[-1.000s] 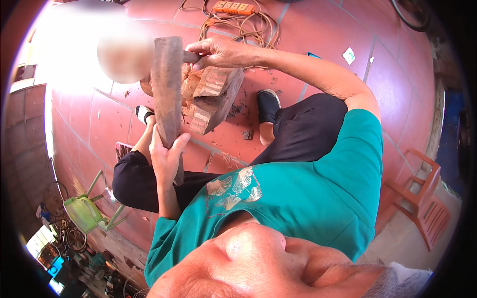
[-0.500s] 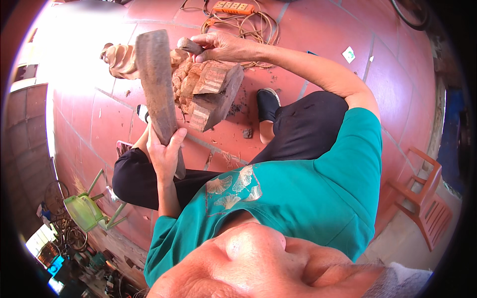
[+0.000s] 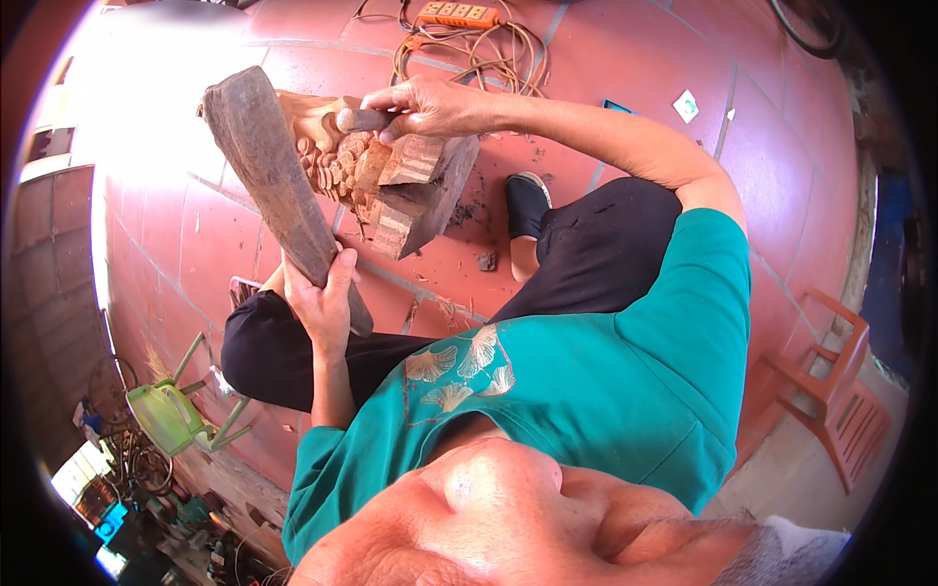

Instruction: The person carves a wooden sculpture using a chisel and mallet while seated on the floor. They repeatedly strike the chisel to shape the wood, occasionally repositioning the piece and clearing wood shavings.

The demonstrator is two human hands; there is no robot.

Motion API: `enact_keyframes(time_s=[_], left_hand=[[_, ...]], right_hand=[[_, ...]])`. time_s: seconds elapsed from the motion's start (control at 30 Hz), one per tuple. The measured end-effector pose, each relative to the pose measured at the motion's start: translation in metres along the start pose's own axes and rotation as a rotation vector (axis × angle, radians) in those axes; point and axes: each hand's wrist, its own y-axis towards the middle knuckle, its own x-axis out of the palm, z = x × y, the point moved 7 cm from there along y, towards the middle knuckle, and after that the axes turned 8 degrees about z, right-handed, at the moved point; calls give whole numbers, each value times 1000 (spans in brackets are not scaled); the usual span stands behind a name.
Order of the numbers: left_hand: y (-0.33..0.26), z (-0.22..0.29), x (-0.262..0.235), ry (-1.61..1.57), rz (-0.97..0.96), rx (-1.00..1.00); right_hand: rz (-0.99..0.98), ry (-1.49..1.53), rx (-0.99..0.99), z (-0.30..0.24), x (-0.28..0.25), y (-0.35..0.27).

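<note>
A wooden carving (image 3: 340,168) with scale-like bumps lies on the floor in front of me, its blocky base (image 3: 435,195) toward my right. My left hand (image 3: 318,305) is wrapped round the narrow end of a long wooden mallet (image 3: 262,161). The mallet slants up and left, its broad end overlapping the carving's left part in view. With its fingers closed, my right hand (image 3: 426,105) grips a short rounded wooden tool handle (image 3: 362,120) over the carving. Any blade on that tool is hidden.
An orange power strip (image 3: 457,14) with coiled cable (image 3: 489,61) lies beyond the carving. To the left stands a green stool (image 3: 166,415); to the right, a reddish plastic chair (image 3: 831,381). Wood chips and a dark scrap (image 3: 487,262) lie on the tiles near my shoe (image 3: 528,203).
The mallet's broad end has swung left and toward me, uncovering more of the carving. My right hand has shifted slightly toward me, and the tool handle now lies more level.
</note>
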Motion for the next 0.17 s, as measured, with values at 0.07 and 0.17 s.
enact_keyframes(time_s=[0.07,0.17], left_hand=[[2,-2,4,102,-16,-16],[0,-20,10,264,-274,-171]], right_hand=[[-25,-49,-32,12,4,2],[-113,-150,-2,44,5,1]])
